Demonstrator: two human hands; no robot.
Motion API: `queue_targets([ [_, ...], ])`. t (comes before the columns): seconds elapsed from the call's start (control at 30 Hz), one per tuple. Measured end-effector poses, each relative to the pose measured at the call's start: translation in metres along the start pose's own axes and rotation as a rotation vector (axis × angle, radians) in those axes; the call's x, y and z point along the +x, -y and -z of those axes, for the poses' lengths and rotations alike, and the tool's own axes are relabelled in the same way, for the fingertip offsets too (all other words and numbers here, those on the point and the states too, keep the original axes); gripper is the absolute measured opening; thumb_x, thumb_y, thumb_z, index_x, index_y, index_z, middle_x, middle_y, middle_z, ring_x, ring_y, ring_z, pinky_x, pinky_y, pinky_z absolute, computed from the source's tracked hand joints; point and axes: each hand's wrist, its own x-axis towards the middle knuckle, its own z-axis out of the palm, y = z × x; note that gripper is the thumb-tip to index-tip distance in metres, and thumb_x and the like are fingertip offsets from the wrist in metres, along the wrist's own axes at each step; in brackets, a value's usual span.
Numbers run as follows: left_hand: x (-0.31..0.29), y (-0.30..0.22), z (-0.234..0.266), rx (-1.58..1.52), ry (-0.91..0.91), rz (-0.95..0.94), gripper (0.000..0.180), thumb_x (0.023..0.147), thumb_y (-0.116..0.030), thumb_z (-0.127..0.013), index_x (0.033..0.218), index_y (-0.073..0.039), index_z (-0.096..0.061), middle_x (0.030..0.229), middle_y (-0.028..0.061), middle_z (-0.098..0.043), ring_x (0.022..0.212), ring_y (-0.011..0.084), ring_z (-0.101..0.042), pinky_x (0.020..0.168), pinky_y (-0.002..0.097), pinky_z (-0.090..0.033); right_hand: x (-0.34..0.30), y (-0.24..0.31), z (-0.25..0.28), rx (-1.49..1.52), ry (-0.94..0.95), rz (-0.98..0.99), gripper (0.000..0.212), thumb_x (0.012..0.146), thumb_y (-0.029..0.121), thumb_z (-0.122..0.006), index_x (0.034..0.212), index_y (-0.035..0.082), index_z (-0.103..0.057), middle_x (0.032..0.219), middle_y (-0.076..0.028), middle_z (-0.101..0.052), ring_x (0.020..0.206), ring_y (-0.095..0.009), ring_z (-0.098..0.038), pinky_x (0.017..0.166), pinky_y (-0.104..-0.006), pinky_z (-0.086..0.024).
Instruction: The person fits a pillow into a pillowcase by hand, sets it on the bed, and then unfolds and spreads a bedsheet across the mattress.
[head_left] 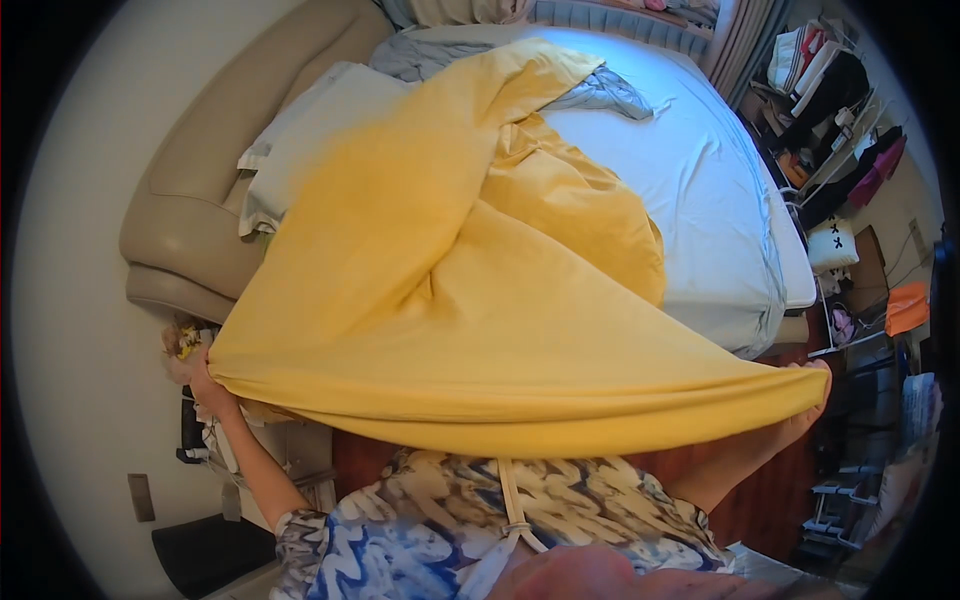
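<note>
A large yellow bed sheet or duvet cover (400, 290) is spread across the middle, its near edge drawn taut between my hands. My left hand (206, 388) is closed on its left corner, beside the bedside cabinet. Far out to the right, my right hand (822, 395) grips the other corner, with cloth wrapped over most of the fingers. The far part of the yellow cloth lies in folds on the bed (700, 200), which has a pale blue sheet. Grey bedding (610, 95) shows partly from under it.
A beige padded headboard (190, 190) stands along the left, with a white pillow (330, 105) against it. Clothes and bags hang on a rack (830, 150) at the right. An orange cloth (907, 308) hangs nearby. Below left is a black bin-like object (212, 555).
</note>
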Motion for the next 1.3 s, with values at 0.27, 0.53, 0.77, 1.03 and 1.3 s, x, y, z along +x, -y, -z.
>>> queue_targets([
  [0.27,-0.034,0.079,-0.009,0.141,0.007,0.48,0.029,0.086,-0.027,-0.054,0.104,-0.007,-0.065,0.099,0.0086,-0.067,0.085,0.0244,-0.064,0.074,0.0359,-0.049,0.004,0.024,0.104,-0.473,-0.191,0.428,0.019,0.08,0.009,-0.051,0.096,-0.001,-0.056,0.07,-0.005,-0.053,0.056,-0.011,-0.047,0.05,-0.0226,-0.039],
  [0.53,-0.007,0.135,-0.031,-0.403,0.072,0.766,0.019,0.083,-0.016,-0.056,0.093,-0.002,-0.065,0.082,0.01,-0.067,0.071,0.0289,-0.063,0.064,0.036,-0.05,0.014,-0.043,0.171,-1.341,-0.477,0.286,0.013,0.089,0.014,-0.052,0.086,0.004,-0.059,0.071,-0.003,-0.059,0.065,-0.016,-0.055,0.061,-0.0309,-0.046],
  [0.77,0.119,-0.056,0.025,-0.794,-0.104,0.056,0.013,0.079,-0.013,-0.058,0.087,-0.005,-0.065,0.076,0.0076,-0.066,0.065,0.0244,-0.061,0.058,0.0339,-0.049,0.01,-0.034,0.132,-0.891,-0.517,0.233,0.013,0.088,0.015,-0.052,0.089,0.004,-0.059,0.07,-0.001,-0.055,0.064,-0.013,-0.052,0.058,-0.0286,-0.045],
  [1.03,0.018,-0.326,0.042,-0.883,-0.16,-1.29,0.004,0.075,-0.013,-0.062,0.076,-0.01,-0.063,0.062,0.0008,-0.057,0.052,0.0156,-0.055,0.045,0.0281,-0.042,0.008,-0.09,-0.055,-0.378,0.237,-0.216,0.021,0.088,0.018,-0.05,0.102,0.004,-0.058,0.074,0.002,-0.051,0.064,-0.007,-0.048,0.057,-0.0232,-0.041],
  [1.3,-0.033,-0.349,0.035,-0.82,0.354,-1.339,0.028,0.063,-0.012,-0.065,0.091,-0.01,-0.061,0.064,0.0008,-0.05,0.054,0.0209,-0.053,0.047,0.0318,-0.04,-0.094,-0.098,-0.162,-0.337,1.174,-0.851,0.021,0.084,0.014,-0.064,0.099,0.0,-0.061,0.069,-0.003,-0.054,0.062,-0.007,-0.044,0.055,-0.0267,-0.04],
])
